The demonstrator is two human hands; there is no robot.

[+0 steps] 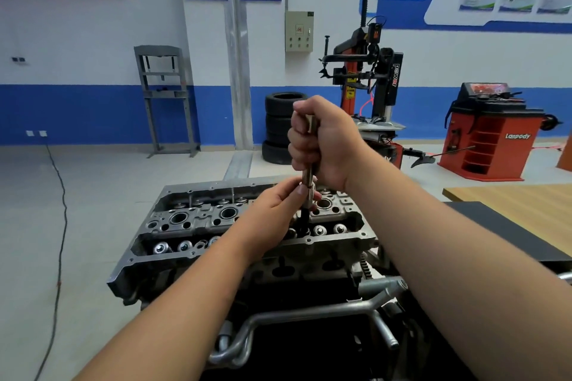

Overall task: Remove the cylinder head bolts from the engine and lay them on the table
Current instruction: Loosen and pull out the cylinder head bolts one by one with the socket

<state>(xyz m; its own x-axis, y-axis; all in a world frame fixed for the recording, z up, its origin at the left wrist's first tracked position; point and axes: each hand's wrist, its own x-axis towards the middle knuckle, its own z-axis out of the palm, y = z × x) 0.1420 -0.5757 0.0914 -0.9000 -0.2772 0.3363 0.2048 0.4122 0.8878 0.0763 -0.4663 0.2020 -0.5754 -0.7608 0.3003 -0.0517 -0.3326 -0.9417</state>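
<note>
cable [58, 201]: black, runs down the floor well left of the engine.
press frame [165, 99]: grey, stands at the wall, behind and left of the engine.
engine [216, 226]: cyl head facing up, right in front of me, centre of view. Valve springs in a row along the near side, plug wells down the middle.
my L hand [278, 210]: over the head's right half, thumb & fingertips pinching the tool's lower end, just above the engine.
tool [309, 176]: metal shaft, upright, goes from my R fist down into the head's right half. Dark lower end enters a hole; can't tell if it's seated on a bolt.
bolts: none I can make out, on the engine or off it.
my R hand [328, 142]: above the engine, fist wrapped round the tool's top, the silver end poking out above my fingers.
tyres [283, 127]: black stack on the floor, behind the engine, partly hidden by my R hand.
tyre changer [368, 80]: red/black, behind and right of the engine.
pipes [309, 315]: grey metal tubes, below the engine's near side.
bench [526, 204]: wood top w/ a dark mat [501, 232] on it, right of the engine, under my R forearm.
wheel balancer [492, 133]: red, far right behind the bench.
</note>
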